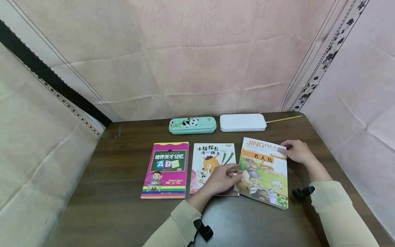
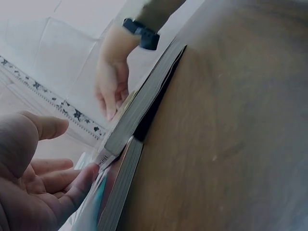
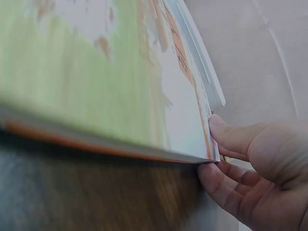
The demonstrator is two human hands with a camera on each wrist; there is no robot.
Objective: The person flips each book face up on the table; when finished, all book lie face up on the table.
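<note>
My right hand (image 1: 297, 151) pinches the upper right corner of a paperback book (image 1: 265, 178) with an orange title and a green garden picture. In the right wrist view the thumb (image 3: 228, 134) lies over the cover and the fingers are beneath. The book is tilted, its lower left side overlapping a white storybook (image 1: 210, 164) with an orange cartoon animal. My left hand (image 1: 220, 178) reaches across the storybook, a fingertip touching the paperback's spine, its digits spread apart in the left wrist view. A pink book (image 1: 169, 176) lies flat to the left.
Behind the books stand a green panda pencil case (image 1: 192, 125) and a white case (image 1: 243, 122). A thin stick (image 1: 284, 119) extends right from the white case. The brown table (image 1: 117, 178) is bordered by pale cloth (image 1: 191, 61) at the back and sides.
</note>
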